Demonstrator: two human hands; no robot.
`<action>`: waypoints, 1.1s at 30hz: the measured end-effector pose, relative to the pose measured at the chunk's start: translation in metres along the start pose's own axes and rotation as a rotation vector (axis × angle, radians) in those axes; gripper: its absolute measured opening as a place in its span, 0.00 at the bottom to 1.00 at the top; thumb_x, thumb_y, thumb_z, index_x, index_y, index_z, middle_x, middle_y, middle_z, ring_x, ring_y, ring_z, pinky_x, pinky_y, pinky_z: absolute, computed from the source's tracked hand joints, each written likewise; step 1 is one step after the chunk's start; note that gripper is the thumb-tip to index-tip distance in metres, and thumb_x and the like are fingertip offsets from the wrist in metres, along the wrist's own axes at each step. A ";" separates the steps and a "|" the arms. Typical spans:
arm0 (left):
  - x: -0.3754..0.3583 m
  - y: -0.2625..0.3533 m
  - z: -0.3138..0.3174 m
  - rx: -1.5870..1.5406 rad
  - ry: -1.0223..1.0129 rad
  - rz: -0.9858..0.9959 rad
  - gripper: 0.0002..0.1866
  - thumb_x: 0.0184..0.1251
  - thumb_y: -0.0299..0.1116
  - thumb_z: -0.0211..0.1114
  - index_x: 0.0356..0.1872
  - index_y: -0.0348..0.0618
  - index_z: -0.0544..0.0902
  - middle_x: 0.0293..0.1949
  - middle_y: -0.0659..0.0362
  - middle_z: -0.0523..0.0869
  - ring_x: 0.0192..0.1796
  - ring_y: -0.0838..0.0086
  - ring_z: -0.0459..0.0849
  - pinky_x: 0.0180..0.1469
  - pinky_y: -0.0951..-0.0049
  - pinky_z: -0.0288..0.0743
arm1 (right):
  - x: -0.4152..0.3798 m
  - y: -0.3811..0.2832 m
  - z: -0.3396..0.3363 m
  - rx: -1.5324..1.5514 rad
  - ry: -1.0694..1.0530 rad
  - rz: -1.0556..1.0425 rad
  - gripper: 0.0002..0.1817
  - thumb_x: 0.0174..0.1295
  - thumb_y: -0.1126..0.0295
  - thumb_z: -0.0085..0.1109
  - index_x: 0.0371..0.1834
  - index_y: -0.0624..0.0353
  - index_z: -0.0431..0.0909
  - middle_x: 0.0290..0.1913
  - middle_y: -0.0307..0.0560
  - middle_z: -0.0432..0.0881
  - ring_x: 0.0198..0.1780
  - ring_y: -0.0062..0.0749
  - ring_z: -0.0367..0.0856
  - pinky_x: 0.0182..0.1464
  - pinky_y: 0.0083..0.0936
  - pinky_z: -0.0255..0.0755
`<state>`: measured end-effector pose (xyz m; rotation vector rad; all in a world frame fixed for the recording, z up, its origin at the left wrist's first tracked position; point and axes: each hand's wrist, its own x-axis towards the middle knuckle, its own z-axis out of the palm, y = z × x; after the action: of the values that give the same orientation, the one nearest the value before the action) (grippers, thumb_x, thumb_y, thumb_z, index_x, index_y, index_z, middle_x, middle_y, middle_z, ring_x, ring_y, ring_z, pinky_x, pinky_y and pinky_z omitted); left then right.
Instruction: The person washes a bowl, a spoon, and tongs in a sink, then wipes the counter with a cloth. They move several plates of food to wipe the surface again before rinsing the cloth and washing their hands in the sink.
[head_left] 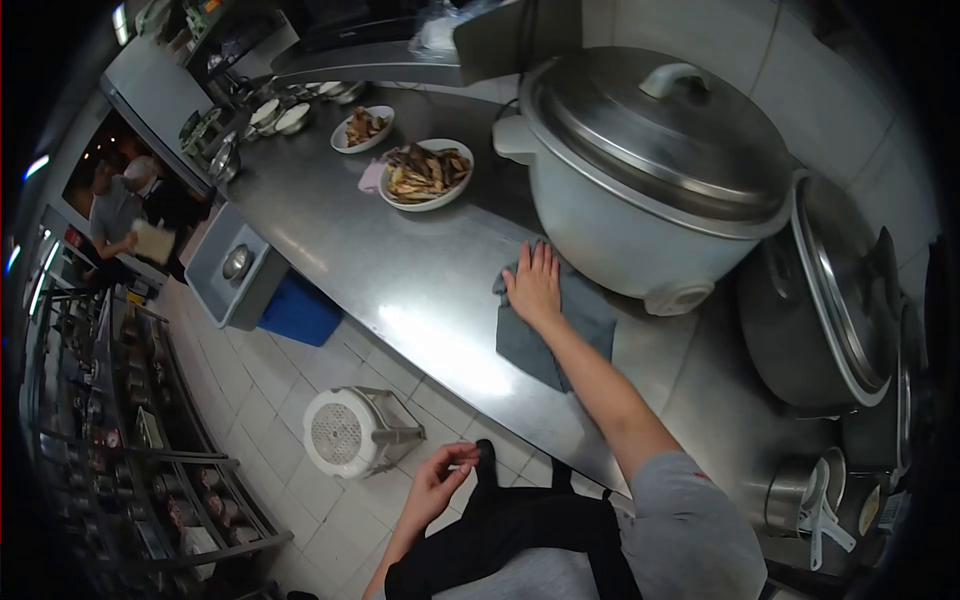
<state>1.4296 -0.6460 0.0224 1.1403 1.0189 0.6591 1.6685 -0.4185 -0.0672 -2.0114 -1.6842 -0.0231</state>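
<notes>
My right hand [535, 288] lies flat on a folded grey cloth [530, 348], its fingers stretched out toward the back of the steel counter [400, 260]. The cloth rests just in front of a large pale rice cooker [620, 235] with a metal lid. Lower down, my left hand [443, 482] hangs in the air off the counter's front edge. Its fingers are loosely bent, with a gap to the thumb and nothing visible between them. Beyond the cloth stands a white bowl [436, 200] of brown food pieces, with a smaller, similar bowl [345, 140] behind it.
A second large pot [800, 330] and small saucepans [795, 490] stand at the right. On the floor are a white stool [340, 432] and a blue bin [300, 308] near a grey tub [212, 290]. Shelving [130, 430] lines the left, where people [115, 215] stand farther back.
</notes>
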 end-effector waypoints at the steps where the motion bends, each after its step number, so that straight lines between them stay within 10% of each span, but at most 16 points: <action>1: -0.005 -0.002 -0.014 0.006 0.025 0.001 0.15 0.60 0.24 0.55 0.49 0.33 0.70 0.45 0.54 0.78 0.48 0.73 0.76 0.51 0.76 0.68 | 0.023 -0.005 0.013 0.007 0.006 -0.004 0.33 0.57 0.55 0.46 0.60 0.68 0.54 0.61 0.63 0.56 0.65 0.52 0.49 0.65 0.44 0.42; 6: -0.031 -0.001 -0.082 0.025 0.203 -0.037 0.14 0.59 0.24 0.55 0.47 0.34 0.71 0.44 0.54 0.78 0.48 0.72 0.76 0.51 0.75 0.68 | 0.101 -0.059 0.071 0.036 -0.003 0.122 0.31 0.59 0.55 0.42 0.60 0.66 0.56 0.62 0.58 0.58 0.65 0.46 0.52 0.65 0.41 0.44; 12: -0.014 0.012 -0.105 0.018 0.112 -0.046 0.15 0.58 0.23 0.55 0.47 0.34 0.72 0.43 0.55 0.77 0.48 0.72 0.75 0.51 0.75 0.67 | 0.024 -0.181 0.074 0.171 -0.181 -0.298 0.29 0.54 0.60 0.45 0.59 0.61 0.61 0.63 0.52 0.58 0.66 0.42 0.50 0.63 0.54 0.37; 18: 0.016 0.037 -0.095 0.113 -0.193 0.036 0.14 0.58 0.22 0.54 0.47 0.34 0.72 0.44 0.56 0.77 0.48 0.73 0.75 0.52 0.74 0.66 | 0.000 -0.010 0.014 -0.128 0.119 0.165 0.26 0.52 0.65 0.46 0.56 0.59 0.64 0.62 0.49 0.61 0.65 0.39 0.53 0.64 0.50 0.41; 22: 0.033 0.036 -0.077 0.129 -0.372 0.002 0.14 0.58 0.22 0.54 0.47 0.35 0.72 0.44 0.56 0.77 0.48 0.73 0.75 0.51 0.75 0.66 | -0.151 0.066 -0.084 -0.225 0.110 0.219 0.25 0.50 0.70 0.47 0.55 0.60 0.64 0.60 0.50 0.63 0.63 0.41 0.57 0.63 0.43 0.48; 30: 0.040 0.038 -0.041 0.202 -0.481 0.044 0.14 0.59 0.23 0.54 0.47 0.37 0.72 0.43 0.55 0.78 0.46 0.74 0.76 0.49 0.75 0.68 | -0.435 0.204 -0.249 -0.176 0.550 1.135 0.17 0.58 0.74 0.41 0.51 0.66 0.68 0.53 0.59 0.70 0.56 0.48 0.66 0.58 0.31 0.59; 33: 0.036 0.028 -0.030 0.284 -0.520 0.150 0.14 0.61 0.26 0.54 0.48 0.38 0.72 0.44 0.57 0.78 0.46 0.76 0.76 0.47 0.77 0.71 | -0.401 0.215 -0.269 0.031 0.686 0.877 0.20 0.61 0.66 0.45 0.55 0.65 0.66 0.53 0.56 0.70 0.55 0.42 0.67 0.59 0.31 0.57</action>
<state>1.4191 -0.5935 0.0348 1.5480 0.5943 0.3070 1.8578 -0.9114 -0.0453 -2.1939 -0.3360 -0.3309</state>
